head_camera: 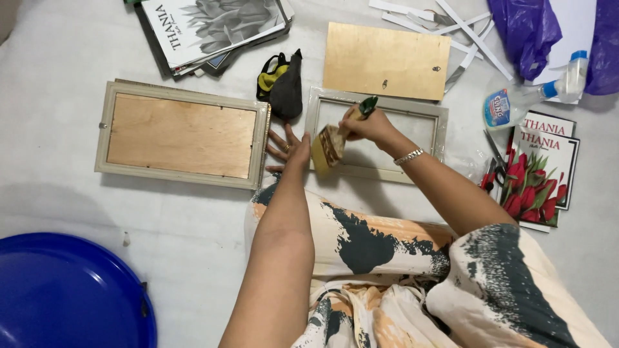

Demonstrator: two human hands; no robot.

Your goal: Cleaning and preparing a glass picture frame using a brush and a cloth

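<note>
Head view looks down on a person seated on the floor. Right hand [367, 125] grips a wide brush [329, 147] by its green handle, bristles angled down onto the near edge of an empty frame [438, 116], likely to sweep it. Left hand [288, 148] lies flat, fingers spread, beside the brush, seemingly as a brace. A backed frame [182, 134] sits just left of it; scissors [495, 169] lie right of the right wrist.

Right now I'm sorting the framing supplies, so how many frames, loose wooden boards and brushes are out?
Frames: 2, one with its backing and one empty
Loose wooden boards: 1
Brushes: 1, held in the right hand
Total: 4
</note>
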